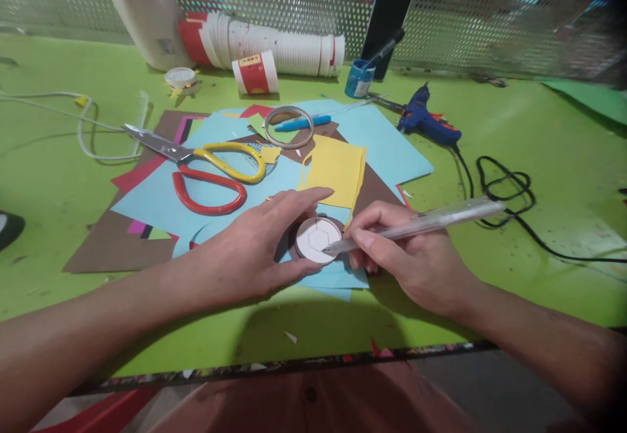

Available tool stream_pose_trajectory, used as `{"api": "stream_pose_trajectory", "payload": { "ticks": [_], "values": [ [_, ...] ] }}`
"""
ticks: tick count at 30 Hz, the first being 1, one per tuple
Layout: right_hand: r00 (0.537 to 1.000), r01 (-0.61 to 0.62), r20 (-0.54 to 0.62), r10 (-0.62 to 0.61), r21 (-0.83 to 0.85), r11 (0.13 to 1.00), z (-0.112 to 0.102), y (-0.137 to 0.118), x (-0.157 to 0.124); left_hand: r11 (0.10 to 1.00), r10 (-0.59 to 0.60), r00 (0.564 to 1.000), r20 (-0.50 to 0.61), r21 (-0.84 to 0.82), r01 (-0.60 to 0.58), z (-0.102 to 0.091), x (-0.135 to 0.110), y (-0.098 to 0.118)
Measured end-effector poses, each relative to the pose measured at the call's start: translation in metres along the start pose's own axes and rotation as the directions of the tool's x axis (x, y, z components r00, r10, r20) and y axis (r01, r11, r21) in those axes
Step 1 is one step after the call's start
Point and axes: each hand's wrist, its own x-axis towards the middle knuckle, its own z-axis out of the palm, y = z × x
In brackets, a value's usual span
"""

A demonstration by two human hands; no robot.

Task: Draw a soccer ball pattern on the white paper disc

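A small white paper disc with a raised rim lies on light blue paper; black lines on it form a pentagon with lines running outward. My left hand curves around the disc, the thumb at its lower edge and the fingers on its left and far side, steadying it. In my right hand is a clear-barrelled pen, held between thumb and fingers. The pen's tip touches the disc's face at the lower right of the pentagon. Yellow paper lies just beyond both hands.
Scissors, a tape roll and a blue marker lie on the coloured papers. Behind are stacked paper cups, a single cup, a paint jar and a phone. A glue gun with its cord is at right.
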Motion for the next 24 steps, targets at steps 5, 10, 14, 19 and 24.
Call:
{"api": "stream_pose_trajectory", "payload": {
  "ticks": [5,10,14,19,24],
  "values": [
    [1.0,0.006,0.007,-0.006,-0.01,1.0,-0.0001,0.0016,-0.0001,1.0,0.012,1.0,-0.008,-0.005,-0.012,0.0005,-0.0004,-0.0005],
    [1.0,0.0,0.012,0.0,0.0,1.0,0.0001,0.0004,0.0002,1.0,0.008,1.0,-0.004,0.006,-0.008,0.0001,0.0,-0.0002],
    [1.0,-0.01,0.014,0.01,-0.001,1.0,0.0003,-0.0004,-0.0004,1.0,0.015,1.0,0.0,0.002,-0.015,-0.0009,-0.0001,-0.0003],
    [1.0,-0.005,0.017,0.005,-0.004,1.0,0.0001,0.0006,0.0004,1.0,0.017,1.0,0.005,0.013,-0.017,-0.0007,-0.0004,-0.0003],
    [1.0,-0.012,0.029,0.012,0.003,1.0,-0.0005,0.0015,0.0003,0.999,0.044,0.999,-0.015,0.005,-0.044,0.001,-0.0012,-0.0022]
  ]
}}
